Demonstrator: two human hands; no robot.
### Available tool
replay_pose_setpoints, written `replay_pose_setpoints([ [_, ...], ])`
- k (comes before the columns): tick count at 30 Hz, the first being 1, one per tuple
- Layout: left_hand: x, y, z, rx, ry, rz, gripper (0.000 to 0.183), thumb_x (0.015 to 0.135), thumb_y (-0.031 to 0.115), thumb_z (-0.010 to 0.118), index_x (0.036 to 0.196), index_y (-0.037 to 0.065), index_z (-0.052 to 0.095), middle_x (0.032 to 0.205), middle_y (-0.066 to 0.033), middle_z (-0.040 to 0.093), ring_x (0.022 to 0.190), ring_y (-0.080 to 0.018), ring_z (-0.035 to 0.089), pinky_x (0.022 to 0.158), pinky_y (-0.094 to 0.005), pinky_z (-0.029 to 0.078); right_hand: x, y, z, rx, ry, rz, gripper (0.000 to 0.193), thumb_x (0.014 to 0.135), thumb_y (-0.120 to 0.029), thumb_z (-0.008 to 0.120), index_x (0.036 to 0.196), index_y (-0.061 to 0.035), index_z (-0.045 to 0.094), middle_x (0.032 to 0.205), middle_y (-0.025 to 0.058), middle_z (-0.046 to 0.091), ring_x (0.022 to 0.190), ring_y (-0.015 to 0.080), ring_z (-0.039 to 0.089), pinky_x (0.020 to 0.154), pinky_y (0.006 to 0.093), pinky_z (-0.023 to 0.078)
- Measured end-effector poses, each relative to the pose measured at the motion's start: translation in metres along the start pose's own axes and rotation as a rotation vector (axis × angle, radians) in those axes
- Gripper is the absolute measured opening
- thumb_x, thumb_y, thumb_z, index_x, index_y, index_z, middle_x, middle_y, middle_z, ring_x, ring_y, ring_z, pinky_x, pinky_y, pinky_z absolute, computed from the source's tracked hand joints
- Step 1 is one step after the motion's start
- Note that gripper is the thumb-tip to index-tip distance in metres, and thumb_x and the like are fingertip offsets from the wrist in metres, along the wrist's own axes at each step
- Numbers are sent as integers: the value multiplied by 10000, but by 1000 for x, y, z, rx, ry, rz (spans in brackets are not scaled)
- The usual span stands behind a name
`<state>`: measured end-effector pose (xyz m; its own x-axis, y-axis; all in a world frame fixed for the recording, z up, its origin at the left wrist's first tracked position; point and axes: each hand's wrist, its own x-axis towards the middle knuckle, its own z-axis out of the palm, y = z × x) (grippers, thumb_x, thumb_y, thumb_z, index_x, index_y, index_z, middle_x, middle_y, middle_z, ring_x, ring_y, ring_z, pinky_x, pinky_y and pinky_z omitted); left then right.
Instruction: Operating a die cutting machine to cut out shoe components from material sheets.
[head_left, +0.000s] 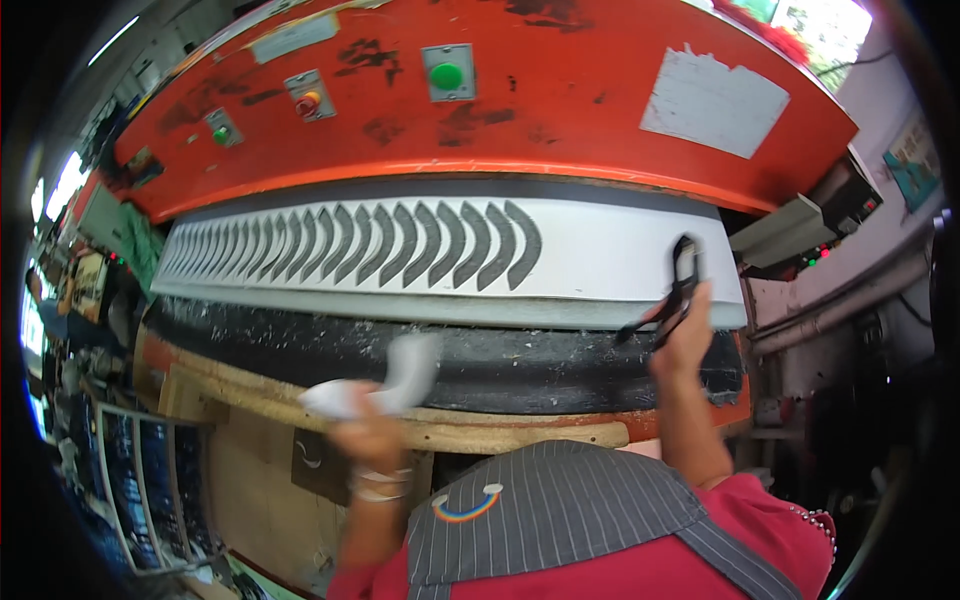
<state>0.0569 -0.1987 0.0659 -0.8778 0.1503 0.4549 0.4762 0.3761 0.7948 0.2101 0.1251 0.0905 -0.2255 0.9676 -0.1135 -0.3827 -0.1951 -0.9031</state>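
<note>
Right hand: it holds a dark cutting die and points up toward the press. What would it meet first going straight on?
Probably the bare end of the white sheet, just beyond the right hand and its die; depth is unclear.

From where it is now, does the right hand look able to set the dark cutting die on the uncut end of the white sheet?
Probably yes. The right hand holds the dark metal cutting die already over the uncut right end of the white sheet, and nothing lies between them. The left hand, holding cut white pieces, is well clear.
</note>
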Motion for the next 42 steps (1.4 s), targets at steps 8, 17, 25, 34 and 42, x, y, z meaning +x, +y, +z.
replay_pose_setpoints([
  [8, 83, -16, -6, 843, -781, 353, 444, 743, 339, 720, 998, 8, 570, 916, -147, 547, 920, -353, 508, 811, -469, 385, 101, 14, -5, -1425, -856, -812, 395, 771, -317, 696, 1044, -38, 640, 971, 151, 625, 993, 329, 544, 966, 470, 356],
  [17, 64, 34, 114, 290, -895, 608, 898, 683, 440, 758, 1338, -47, 382, 1232, -224, 475, 1181, -389, 397, 1005, -468, 289, 167, 27, -44, -1314, -237, -698, 603, 822, -423, 651, 1225, 10, 534, 1270, 209, 527, 1199, 347, 466, 1029, 412, 349],
  [25, 53, 28, 216, 382, -755, 624, 609, 705, 338, 752, 1174, -10, 578, 1011, -133, 545, 983, -317, 464, 875, -428, 368, 211, -5, -104, -1662, 197, 13, 771, 809, -587, 567, 1228, 57, 506, 1247, 206, 498, 1190, 331, 441, 985, 422, 373],
  [34, 51, 12, 217, 302, -677, 663, 490, 731, 307, 725, 1103, 2, 634, 863, -99, 501, 866, -295, 465, 784, -409, 372, 208, 3, -101, -1720, 354, -142, 791, 804, -601, 535, 1199, 84, 515, 1221, 234, 486, 1188, 334, 415, 989, 428, 344],
  [42, 56, 5, 206, 240, -640, 690, 423, 736, 287, 725, 1070, 39, 650, 841, -96, 503, 827, -293, 469, 749, -409, 374, 199, 17, -103, -1842, 268, -129, 802, 846, -587, 493, 1320, 54, 420, 1308, 339, 419, 1208, 434, 401, 1017, 500, 300],
])
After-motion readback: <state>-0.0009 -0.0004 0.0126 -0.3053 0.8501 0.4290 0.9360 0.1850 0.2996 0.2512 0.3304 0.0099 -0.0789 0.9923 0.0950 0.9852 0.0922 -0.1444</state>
